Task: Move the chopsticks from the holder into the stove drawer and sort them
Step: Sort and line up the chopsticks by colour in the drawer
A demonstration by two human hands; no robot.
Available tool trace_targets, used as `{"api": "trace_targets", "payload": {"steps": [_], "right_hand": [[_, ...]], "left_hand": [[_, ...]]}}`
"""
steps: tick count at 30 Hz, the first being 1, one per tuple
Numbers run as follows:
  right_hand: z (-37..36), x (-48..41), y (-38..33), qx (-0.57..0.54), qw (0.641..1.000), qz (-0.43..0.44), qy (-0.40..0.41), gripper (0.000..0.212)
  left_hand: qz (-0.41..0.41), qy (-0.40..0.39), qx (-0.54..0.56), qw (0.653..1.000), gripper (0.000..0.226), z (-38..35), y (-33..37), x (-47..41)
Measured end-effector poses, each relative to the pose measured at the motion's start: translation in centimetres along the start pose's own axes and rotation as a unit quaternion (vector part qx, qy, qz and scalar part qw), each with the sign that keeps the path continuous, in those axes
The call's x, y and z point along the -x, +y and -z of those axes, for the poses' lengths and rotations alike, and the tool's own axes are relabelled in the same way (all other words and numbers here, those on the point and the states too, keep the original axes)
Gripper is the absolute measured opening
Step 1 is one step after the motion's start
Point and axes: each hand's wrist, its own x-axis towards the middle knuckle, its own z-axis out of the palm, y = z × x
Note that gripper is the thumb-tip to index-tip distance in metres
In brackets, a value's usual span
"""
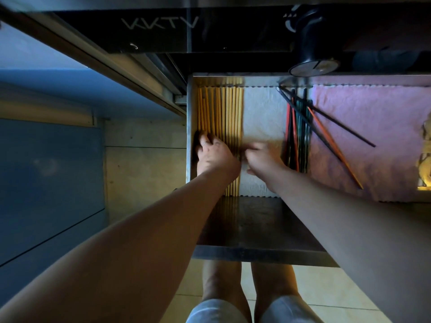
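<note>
Many yellow chopsticks [229, 113] lie side by side along the left end of the open drawer [256, 254], running front to back. The left hand [213, 155] rests on their near part by the left wall, fingers spread and pressing down, gripping nothing. The right hand [261, 157] sits just beside the row's right edge over a white liner [261, 108]; it is blurred, so I cannot tell its grip. Further right, red, green and black chopsticks [297, 129] lie bunched, a few splayed across a pink cloth [377, 113]. Above, the black stove front [233, 31] reads "VKTV" [161, 22], with a knob [312, 43] near.
</note>
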Motion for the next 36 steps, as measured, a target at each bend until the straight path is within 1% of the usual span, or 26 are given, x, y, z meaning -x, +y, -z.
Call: {"api": "trace_targets", "payload": {"steps": [5,8,10,13,17,21,28,33,36], "right_hand": [[0.5,0.8,-0.1,0.003,1.0,0.025,-0.017,0.031],[0.8,1.3,-0.1,0.007,0.998,0.05,-0.023,0.027],[1.0,1.4,-0.1,0.005,0.998,0.06,-0.029,0.021],[1.2,1.5,0.0,0.008,0.997,0.075,-0.035,0.028],[1.4,1.3,0.2,0.019,0.997,0.074,-0.03,0.034],[1.5,1.3,0.2,0.007,0.997,0.067,-0.03,0.034],[1.4,1.3,0.3,0.004,0.998,0.063,-0.028,0.032],[1.7,1.3,0.4,-0.003,0.998,0.062,-0.03,0.032],[1.8,1.3,0.5,-0.007,0.998,0.059,-0.035,0.033]], "left_hand": [[0.022,0.009,0.082,0.996,0.076,0.7,0.7,-0.3],[0.04,0.022,0.139,0.989,0.068,0.9,1.1,-0.6],[0.038,0.025,0.15,0.988,0.065,0.9,1.3,-0.5],[0.043,0.027,0.163,0.985,0.062,0.7,1.9,-0.5],[0.076,0.036,0.198,0.977,0.06,1.2,2.1,-0.8],[0.07,0.029,0.201,0.977,0.055,1.3,1.9,-0.9],[0.082,0.038,0.217,0.972,0.057,1.3,2.4,-0.9],[0.073,0.036,0.213,0.974,0.059,1.2,2.1,-1.1],[0.073,0.028,0.208,0.975,0.055,1.0,1.9,-1.3]]}}
